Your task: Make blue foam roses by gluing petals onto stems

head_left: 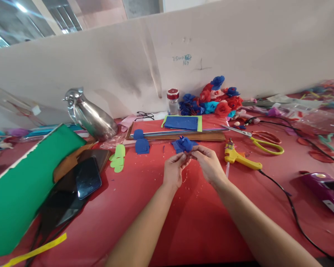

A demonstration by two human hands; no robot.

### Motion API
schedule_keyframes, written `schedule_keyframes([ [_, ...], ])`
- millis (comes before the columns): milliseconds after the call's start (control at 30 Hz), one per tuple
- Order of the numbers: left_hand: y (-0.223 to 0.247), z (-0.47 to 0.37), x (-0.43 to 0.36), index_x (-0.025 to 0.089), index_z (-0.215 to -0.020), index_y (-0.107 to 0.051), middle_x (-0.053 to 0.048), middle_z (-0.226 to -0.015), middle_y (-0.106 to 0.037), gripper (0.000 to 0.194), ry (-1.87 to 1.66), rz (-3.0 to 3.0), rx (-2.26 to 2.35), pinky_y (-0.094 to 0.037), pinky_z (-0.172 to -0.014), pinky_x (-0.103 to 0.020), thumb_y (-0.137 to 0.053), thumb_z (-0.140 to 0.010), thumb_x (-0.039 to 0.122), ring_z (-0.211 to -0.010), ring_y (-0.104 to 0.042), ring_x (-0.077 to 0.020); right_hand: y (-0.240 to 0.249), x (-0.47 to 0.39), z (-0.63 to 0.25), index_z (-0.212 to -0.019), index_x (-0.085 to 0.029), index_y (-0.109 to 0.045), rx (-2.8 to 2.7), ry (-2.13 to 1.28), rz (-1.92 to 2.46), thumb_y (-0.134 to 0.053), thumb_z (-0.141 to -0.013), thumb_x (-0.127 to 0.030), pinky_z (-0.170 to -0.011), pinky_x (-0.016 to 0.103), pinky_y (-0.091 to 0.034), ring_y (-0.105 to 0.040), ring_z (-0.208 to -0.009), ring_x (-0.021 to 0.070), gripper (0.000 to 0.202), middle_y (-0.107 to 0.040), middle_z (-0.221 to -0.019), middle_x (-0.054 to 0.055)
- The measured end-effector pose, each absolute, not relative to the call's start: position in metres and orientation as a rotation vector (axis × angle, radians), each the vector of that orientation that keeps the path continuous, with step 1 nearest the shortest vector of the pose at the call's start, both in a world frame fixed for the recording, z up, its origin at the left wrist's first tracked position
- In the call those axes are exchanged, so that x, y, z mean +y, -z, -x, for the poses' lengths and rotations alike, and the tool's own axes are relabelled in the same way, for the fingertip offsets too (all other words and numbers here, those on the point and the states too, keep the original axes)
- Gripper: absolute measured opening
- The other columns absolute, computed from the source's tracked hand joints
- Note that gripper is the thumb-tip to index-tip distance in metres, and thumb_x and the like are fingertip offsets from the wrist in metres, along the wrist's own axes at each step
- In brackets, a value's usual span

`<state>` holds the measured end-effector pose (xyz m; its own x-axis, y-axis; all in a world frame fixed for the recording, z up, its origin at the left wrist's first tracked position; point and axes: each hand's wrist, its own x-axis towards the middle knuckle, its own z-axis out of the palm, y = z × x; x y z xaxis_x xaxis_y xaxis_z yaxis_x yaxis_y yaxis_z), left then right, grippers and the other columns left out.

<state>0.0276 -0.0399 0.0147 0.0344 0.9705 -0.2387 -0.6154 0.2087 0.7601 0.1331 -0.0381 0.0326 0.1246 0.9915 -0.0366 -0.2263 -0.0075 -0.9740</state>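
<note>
A blue paper flower (185, 144) with loose petals is pinched between my two hands above the red tabletop (153, 211). My left hand (174, 170) is closed at the flower's base, thumb against the fingers. From the right, my right hand (209, 163) grips the flower's lower edge with its fingertips. Just behind the flower, blue paper pieces (142, 146) lie stacked to the left. Light green paper petals (118, 159) are further left. A yellow glue gun (241, 157) rests close to my right hand, its nozzle pointing away from me.
Scissors (256, 139) lie open behind the glue gun, whose black cable (292, 211) runs right. Finished paper flowers (214, 98) and a red-lidded jar (173, 102) stand by the wall. A steel jug (91, 115), phone (88, 178) and green sheet (30, 193) are left.
</note>
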Motion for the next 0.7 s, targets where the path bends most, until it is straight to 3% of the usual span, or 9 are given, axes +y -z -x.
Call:
schedule_keyframes([
  [700,-0.0157,-0.0281,-0.0414,0.016,-0.068,-0.074,-0.005,-0.076,-0.073,0.028,-1.324,-0.548,0.861,-0.045,-0.091,-0.037,-0.086,-0.045,0.029,-0.079,-0.067,-0.0179,-0.0306,-0.0374,-0.1335,-0.062,-0.020,-0.069,-0.915,-1.243,1.103,-0.071,-0.055,-0.024,-0.082,0.032,-0.041,-0.058,-0.078,0.0170,0.008,-0.065,-0.075,0.001],
])
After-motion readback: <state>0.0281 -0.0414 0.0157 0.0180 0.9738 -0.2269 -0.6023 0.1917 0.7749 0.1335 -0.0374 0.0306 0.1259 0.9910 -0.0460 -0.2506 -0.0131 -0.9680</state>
